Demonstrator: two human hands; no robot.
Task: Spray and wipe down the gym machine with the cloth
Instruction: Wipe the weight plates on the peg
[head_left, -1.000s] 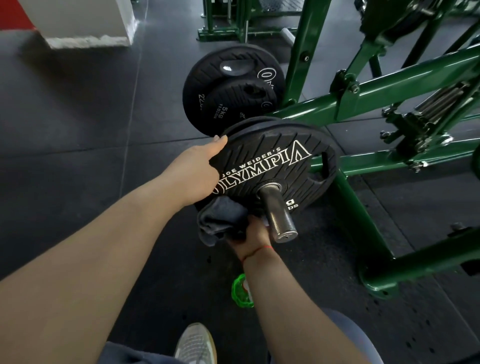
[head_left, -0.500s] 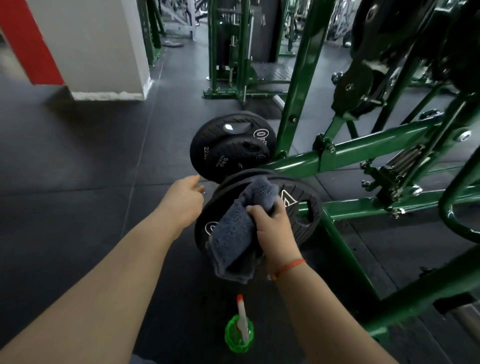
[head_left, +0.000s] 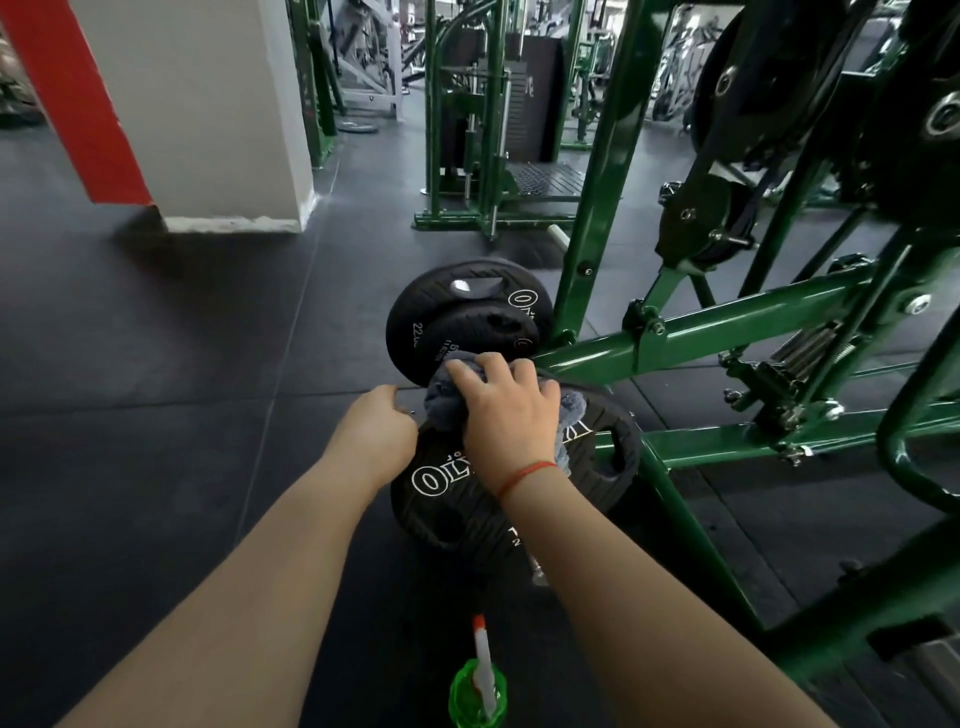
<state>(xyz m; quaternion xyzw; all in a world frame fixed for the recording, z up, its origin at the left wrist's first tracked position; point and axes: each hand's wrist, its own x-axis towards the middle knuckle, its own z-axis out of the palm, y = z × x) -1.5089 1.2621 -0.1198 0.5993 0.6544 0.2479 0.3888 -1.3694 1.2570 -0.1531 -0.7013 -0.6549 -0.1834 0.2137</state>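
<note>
A white pillar (head_left: 208, 104) with a red stripe (head_left: 78, 104) down its left side stands on the dark rubber floor (head_left: 156, 338). Behind it, well apart, stands another green machine (head_left: 498, 130) with a black weight stack.

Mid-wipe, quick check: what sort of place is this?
Most likely a gym: black weight plates on a green machine frame, more exercise machines behind, and dark rubber flooring.

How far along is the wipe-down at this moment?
Done: spraying seems over, since the bottle stands unheld on the floor. In hand: the right hand grips the cloth on top of the near plate, left hand at its rim. Left: likely the far plate and green frame, untouched.
</note>
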